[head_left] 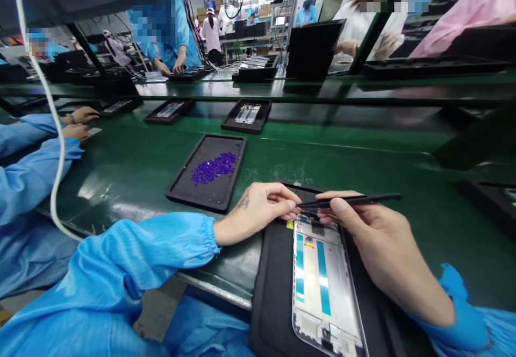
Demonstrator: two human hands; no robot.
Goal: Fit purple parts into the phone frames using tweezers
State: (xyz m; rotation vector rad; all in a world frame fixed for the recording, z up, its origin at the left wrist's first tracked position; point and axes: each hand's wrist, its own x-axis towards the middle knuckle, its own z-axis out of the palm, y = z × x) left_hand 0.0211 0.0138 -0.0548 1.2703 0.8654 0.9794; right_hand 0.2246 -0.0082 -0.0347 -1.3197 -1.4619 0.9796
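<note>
Black tweezers (350, 201) are gripped in my right hand (379, 238), their tips pointing left. At those tips, the thumb and fingers of my left hand (258, 206) are pinched together; whatever is between them is too small to make out. Below both hands a phone frame (312, 276), silver with two blue-green strips, lies on a black tray (271, 292). A small yellow-green tab (289, 225) shows by the frame's upper left corner. To the left, a second black tray (181, 186) holds many tiny purple pieces (213, 169).
Farther back on the green bench (133, 169) are black trays with phone frames, one holding a frame (247, 114). A co-worker's hands (80, 123) are at the left. A white cable (60, 158) hangs down the left side. Another tray (489, 201) sits at the right edge.
</note>
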